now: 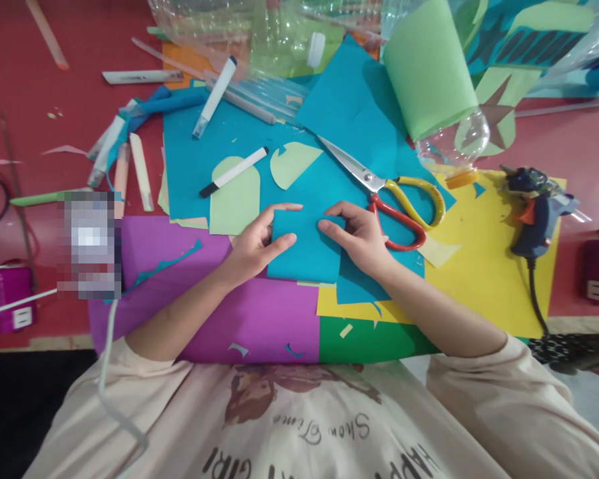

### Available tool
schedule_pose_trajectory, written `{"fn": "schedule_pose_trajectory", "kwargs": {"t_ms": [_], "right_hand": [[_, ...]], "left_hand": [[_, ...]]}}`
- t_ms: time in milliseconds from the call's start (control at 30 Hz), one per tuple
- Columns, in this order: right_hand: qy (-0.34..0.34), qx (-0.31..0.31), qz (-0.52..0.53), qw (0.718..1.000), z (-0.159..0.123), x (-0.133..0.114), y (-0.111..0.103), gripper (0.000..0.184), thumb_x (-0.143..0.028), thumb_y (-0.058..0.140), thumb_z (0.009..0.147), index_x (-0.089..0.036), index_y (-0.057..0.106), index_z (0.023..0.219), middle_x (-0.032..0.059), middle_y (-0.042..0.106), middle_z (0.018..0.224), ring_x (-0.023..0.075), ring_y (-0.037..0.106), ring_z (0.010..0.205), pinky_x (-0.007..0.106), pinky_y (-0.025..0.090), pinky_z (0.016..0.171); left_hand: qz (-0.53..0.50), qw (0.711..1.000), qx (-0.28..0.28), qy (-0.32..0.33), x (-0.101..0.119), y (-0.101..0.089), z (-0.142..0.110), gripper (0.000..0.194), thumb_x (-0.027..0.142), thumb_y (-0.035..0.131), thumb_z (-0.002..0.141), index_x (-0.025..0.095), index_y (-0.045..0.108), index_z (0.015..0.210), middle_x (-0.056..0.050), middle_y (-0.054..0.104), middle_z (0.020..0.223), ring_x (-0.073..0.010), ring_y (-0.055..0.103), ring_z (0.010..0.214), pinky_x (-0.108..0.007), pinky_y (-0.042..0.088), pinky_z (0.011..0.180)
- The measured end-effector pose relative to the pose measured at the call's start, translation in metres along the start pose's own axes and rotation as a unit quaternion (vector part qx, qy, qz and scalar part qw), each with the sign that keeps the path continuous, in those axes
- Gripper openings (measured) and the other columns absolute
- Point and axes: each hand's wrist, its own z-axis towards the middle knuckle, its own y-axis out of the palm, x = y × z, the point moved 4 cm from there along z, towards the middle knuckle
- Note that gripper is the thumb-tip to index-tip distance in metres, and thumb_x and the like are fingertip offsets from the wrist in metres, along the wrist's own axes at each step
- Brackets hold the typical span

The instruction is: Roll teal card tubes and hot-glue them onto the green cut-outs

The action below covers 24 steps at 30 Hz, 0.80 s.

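Note:
A small rectangular piece of blue paper [304,259] is between my two hands, above larger blue sheets. My left hand [259,243] grips its left side, thumb on the face and index finger along the top edge. On the right side, my right hand [359,236] has its thumb over the paper and its index finger bent near the upper corner; the other fingers are partly hidden. Scissors [374,183] with one yellow and one red handle lie partly open just beyond my right hand. A white marker [239,171] rests on a light green paper cutout [235,206] past my left hand.
A glue gun [534,223] lies on yellow paper [489,266] at right. A green-wrapped plastic bottle [429,73] leans at the upper right. Several markers, including one capped in black [214,96], and paper scraps are scattered leftward. Purple paper [269,319] covers the near edge.

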Motion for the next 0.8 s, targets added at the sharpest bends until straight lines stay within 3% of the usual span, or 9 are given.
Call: {"fn": "schedule_pose_trajectory", "kwargs": {"t_ms": [133, 233, 533, 800], "right_hand": [[0.004, -0.009, 0.000, 1.000, 0.000, 0.000, 0.000, 0.041, -0.059, 0.066, 0.074, -0.018, 0.060, 0.073, -0.0001, 0.057, 0.067, 0.0113, 0.045, 0.059, 0.027, 0.036, 0.055], [0.009, -0.029, -0.006, 1.000, 0.001, 0.001, 0.001, 0.039, -0.057, 0.067, 0.074, -0.018, 0.061, 0.074, -0.0003, 0.057, 0.067, 0.0111, 0.044, 0.059, 0.027, 0.035, 0.055], [0.002, -0.061, -0.026, 0.998, 0.003, 0.002, 0.001, 0.036, -0.053, 0.066, 0.077, -0.017, 0.062, 0.076, -0.0012, 0.055, 0.065, 0.0100, 0.041, 0.057, 0.026, 0.032, 0.054], [-0.007, -0.069, -0.029, 0.997, 0.003, 0.001, 0.000, 0.033, -0.049, 0.066, 0.078, -0.017, 0.061, 0.076, -0.0017, 0.053, 0.065, 0.0095, 0.039, 0.057, 0.025, 0.030, 0.053]], "left_hand": [[0.028, 0.999, 0.014, 0.008, 0.005, -0.001, 0.002, 0.037, 0.045, 0.062, 0.086, 0.026, 0.058, 0.117, 0.007, 0.030, 0.052, -0.0062, 0.027, 0.039, -0.020, 0.021, 0.034], [0.040, 0.998, 0.033, 0.026, 0.007, -0.002, 0.003, 0.033, 0.046, 0.061, 0.086, 0.025, 0.060, 0.112, 0.007, 0.027, 0.051, -0.0055, 0.023, 0.039, -0.021, 0.015, 0.034], [0.064, 0.996, 0.055, 0.024, -0.001, -0.004, 0.002, 0.035, 0.046, 0.061, 0.086, 0.028, 0.058, 0.115, 0.005, 0.040, 0.058, -0.0058, 0.031, 0.042, -0.021, 0.024, 0.037], [0.061, 0.997, 0.048, 0.018, -0.004, -0.004, 0.002, 0.035, 0.046, 0.060, 0.087, 0.029, 0.057, 0.117, 0.006, 0.033, 0.054, -0.0063, 0.028, 0.041, -0.020, 0.022, 0.036]]}}
